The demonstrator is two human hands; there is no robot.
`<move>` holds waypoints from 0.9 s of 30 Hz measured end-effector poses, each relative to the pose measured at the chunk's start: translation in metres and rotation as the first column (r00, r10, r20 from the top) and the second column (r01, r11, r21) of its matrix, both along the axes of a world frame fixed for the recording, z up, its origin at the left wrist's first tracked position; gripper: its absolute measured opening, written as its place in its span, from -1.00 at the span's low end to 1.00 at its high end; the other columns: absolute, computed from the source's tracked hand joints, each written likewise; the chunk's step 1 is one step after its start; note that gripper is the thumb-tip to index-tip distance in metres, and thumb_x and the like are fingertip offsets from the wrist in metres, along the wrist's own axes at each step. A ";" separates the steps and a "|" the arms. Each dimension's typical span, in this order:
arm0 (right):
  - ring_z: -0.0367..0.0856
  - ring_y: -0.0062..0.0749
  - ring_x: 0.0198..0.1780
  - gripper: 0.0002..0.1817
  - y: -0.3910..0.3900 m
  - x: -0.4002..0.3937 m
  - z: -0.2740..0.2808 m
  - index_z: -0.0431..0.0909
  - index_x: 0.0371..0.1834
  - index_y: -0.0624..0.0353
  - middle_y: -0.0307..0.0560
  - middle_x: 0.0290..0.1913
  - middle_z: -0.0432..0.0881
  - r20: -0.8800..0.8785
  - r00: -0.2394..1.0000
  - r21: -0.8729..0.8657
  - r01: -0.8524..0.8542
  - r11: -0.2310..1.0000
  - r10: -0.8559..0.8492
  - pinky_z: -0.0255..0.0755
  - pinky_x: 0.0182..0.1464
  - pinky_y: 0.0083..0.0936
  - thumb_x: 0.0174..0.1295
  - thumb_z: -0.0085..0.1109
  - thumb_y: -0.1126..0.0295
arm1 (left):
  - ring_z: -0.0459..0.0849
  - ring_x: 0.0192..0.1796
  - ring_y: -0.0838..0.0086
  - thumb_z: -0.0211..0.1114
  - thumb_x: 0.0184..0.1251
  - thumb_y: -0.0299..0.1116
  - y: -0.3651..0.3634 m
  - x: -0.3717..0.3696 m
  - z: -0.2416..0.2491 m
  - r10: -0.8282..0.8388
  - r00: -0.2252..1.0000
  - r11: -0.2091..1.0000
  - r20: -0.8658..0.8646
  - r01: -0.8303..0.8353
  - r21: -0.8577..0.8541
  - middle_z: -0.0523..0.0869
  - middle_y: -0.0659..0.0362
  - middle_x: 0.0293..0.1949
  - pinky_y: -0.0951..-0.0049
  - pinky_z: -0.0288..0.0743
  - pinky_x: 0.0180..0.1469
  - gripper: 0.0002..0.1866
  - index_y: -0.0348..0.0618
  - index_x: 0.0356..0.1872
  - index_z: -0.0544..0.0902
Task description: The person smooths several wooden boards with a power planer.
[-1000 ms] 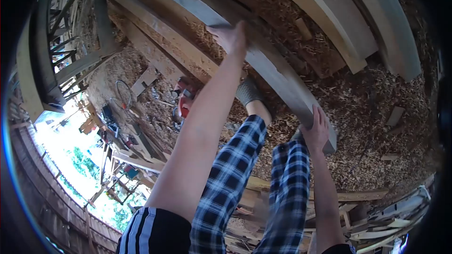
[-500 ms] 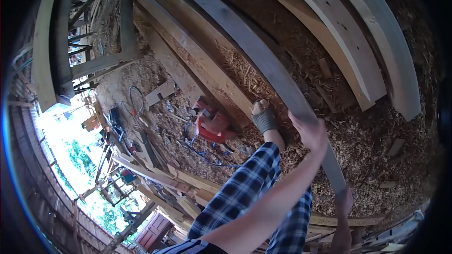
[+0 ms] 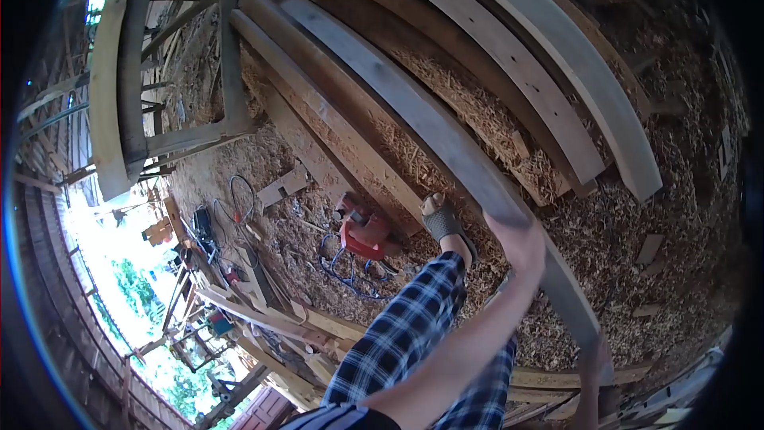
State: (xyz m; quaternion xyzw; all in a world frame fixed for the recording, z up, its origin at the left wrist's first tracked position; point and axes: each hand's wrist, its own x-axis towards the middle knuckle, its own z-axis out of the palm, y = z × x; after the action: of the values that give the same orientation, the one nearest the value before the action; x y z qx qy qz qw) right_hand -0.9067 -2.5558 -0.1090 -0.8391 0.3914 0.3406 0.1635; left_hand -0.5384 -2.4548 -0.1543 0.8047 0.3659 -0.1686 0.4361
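A long, smooth timber beam (image 3: 446, 115) runs diagonally from the upper middle to the lower right. My left hand (image 3: 519, 237) is closed around it partway along, near its lower part. Farther down, my right hand (image 3: 594, 360) grips its near end, with the fingers partly hidden and blurred. My sandalled foot (image 3: 447, 227) stands on the shavings just left of the beam. Other long timbers lie on both sides of it, including a brown one (image 3: 334, 123) on the left and a pale one with dark holes (image 3: 509, 56) on the right.
A red power planer (image 3: 368, 237) with a blue cord lies left of my foot. Wood shavings (image 3: 589, 263) cover the ground. A timber frame (image 3: 191, 137) stands at the upper left. Stacked boards (image 3: 278, 320) lie at the lower left, and another beam (image 3: 589, 80) at the upper right.
The view has shifted, bringing the held beam's far end into sight. The beam and my right hand appear lower in the picture. Both hands remain on the beam.
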 end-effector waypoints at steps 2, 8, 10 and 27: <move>0.57 0.12 -0.13 -0.55 0.012 0.090 -0.017 0.34 0.06 0.25 0.16 -0.09 0.56 -0.029 0.998 0.025 -0.060 0.998 0.061 0.44 -0.16 -0.06 0.02 0.10 0.59 | 0.18 0.39 0.09 0.22 0.04 -0.47 0.015 0.047 -0.041 -0.022 0.991 1.000 0.129 0.021 0.012 0.20 -0.11 0.33 0.27 0.02 0.44 -0.09 -0.21 0.41 -0.11; 0.54 -0.02 0.02 -0.38 0.075 0.235 -0.121 0.31 0.14 0.15 0.02 0.02 0.53 0.213 0.974 0.109 -0.097 0.989 0.073 0.43 0.00 -0.18 -0.10 0.22 0.48 | 0.25 0.37 0.11 0.38 -0.13 -0.35 0.085 0.203 -0.127 -0.121 0.988 0.957 0.098 0.089 0.276 0.20 -0.09 0.37 0.35 0.12 0.41 0.07 -0.21 0.43 -0.10; 0.52 -0.06 0.07 -0.34 0.106 0.251 -0.130 0.31 0.16 0.14 0.00 0.05 0.52 0.152 0.986 0.142 -0.089 0.986 0.067 0.42 0.05 -0.22 -0.14 0.24 0.50 | 0.35 0.29 0.01 0.36 -0.12 -0.29 0.113 0.226 -0.153 -0.128 0.966 0.952 0.225 0.056 0.301 0.24 -0.11 0.33 0.18 0.21 0.35 0.04 -0.19 0.42 -0.05; 0.39 -0.09 0.22 -0.03 0.142 0.279 -0.137 0.00 0.38 0.09 0.01 0.26 0.34 0.059 0.989 0.073 -0.140 0.987 0.136 0.36 0.18 -0.28 -0.13 0.41 0.39 | 0.11 0.41 0.04 0.38 0.03 -0.33 0.144 0.170 -0.100 -0.258 0.945 0.960 0.201 0.226 0.166 0.10 -0.12 0.39 0.22 0.03 0.42 0.03 -0.19 0.43 -0.15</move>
State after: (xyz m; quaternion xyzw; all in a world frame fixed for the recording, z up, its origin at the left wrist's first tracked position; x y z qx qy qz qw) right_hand -0.6280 -2.4135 -0.2463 -0.8660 0.3145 0.3432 0.1825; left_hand -0.3680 -2.3108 -0.2541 0.8860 0.2245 -0.1044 0.3919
